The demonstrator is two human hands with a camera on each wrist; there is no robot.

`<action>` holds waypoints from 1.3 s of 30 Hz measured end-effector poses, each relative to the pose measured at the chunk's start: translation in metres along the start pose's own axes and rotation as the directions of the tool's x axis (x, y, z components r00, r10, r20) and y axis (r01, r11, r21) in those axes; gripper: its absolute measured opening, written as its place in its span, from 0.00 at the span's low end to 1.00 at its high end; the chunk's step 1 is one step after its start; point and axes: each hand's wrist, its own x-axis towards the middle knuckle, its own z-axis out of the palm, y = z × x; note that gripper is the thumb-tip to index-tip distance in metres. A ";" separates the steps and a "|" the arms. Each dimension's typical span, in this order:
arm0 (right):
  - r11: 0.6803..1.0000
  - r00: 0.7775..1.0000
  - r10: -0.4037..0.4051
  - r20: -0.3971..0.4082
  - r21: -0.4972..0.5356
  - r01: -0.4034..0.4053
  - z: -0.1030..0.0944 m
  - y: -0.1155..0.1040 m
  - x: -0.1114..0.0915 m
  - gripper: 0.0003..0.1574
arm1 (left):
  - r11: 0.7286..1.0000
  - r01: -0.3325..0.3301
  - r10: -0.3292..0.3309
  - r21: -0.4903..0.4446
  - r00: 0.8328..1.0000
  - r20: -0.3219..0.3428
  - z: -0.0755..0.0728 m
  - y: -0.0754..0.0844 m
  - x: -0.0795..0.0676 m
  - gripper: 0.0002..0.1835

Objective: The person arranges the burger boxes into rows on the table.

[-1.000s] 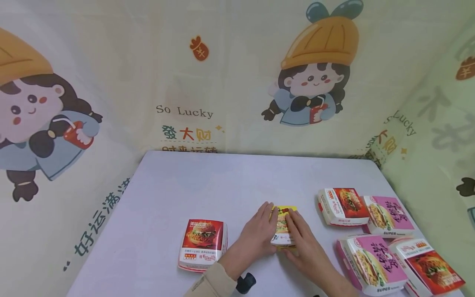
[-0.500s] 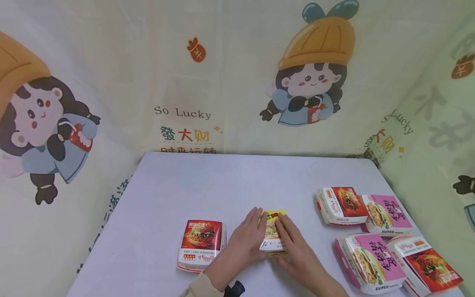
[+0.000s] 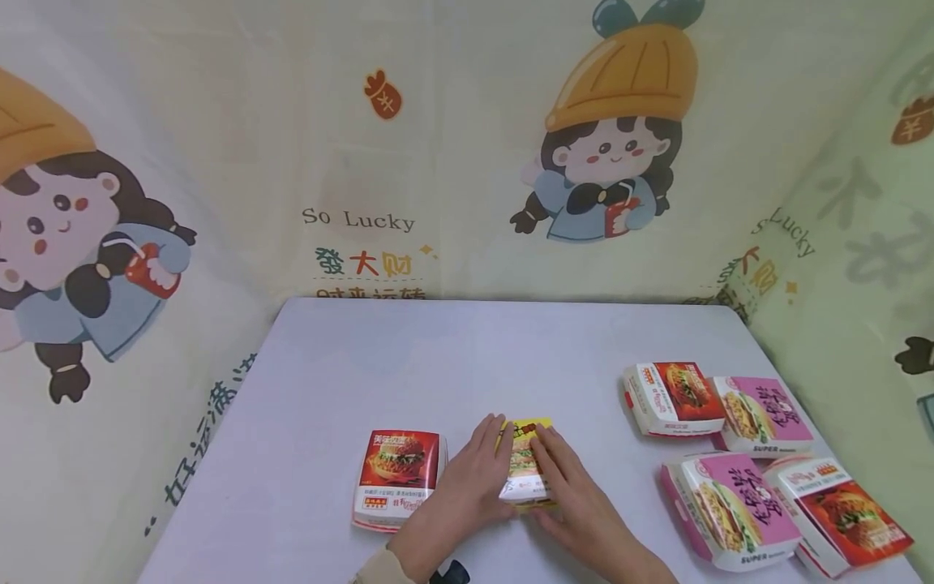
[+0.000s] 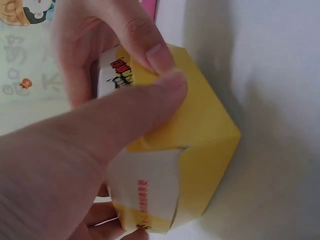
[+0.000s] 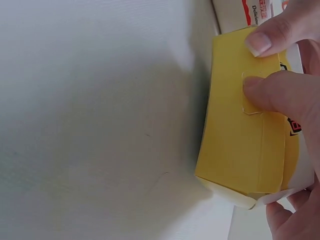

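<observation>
A small yellow-and-white burger box (image 3: pixel 524 464) lies closed between both hands near the table's front. My left hand (image 3: pixel 464 483) grips its left side, fingers over the lid and thumb on the front wall. On the other side my right hand (image 3: pixel 587 507) holds it the same way. In the left wrist view, the two thumbs almost meet on the yellow front wall (image 4: pixel 205 120). The right wrist view shows the right thumb (image 5: pixel 280 92) pressing at a tab cut in that wall. Much of the lid is hidden under the fingers.
A red-and-white burger box (image 3: pixel 397 474) sits just left of my left hand. Toward the right edge lie two more red-and-white boxes (image 3: pixel 674 397) (image 3: pixel 839 515) and two pink ones (image 3: pixel 762 412) (image 3: pixel 733 511). Patterned cloth walls (image 3: pixel 467 162) enclose the table.
Both hands and the yellow burger box have shifted left and slightly toward me. The hold on the box looks the same, and the other boxes stay put.
</observation>
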 end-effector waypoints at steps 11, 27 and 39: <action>1.000 1.000 -0.001 0.000 -0.012 0.001 0.001 0.000 -0.009 0.66 | 0.999 -0.012 0.015 -0.031 0.997 0.073 -0.008 0.001 -0.004 0.57; 1.000 1.000 -0.016 -0.011 -0.009 0.016 0.006 -0.005 -0.006 0.63 | 1.000 0.008 -0.006 -0.029 0.997 0.073 -0.009 -0.005 -0.006 0.57; 1.000 1.000 -0.007 -0.003 0.005 0.007 0.003 -0.007 -0.006 0.61 | 1.000 -0.015 0.014 0.010 1.000 0.027 -0.010 -0.009 -0.011 0.57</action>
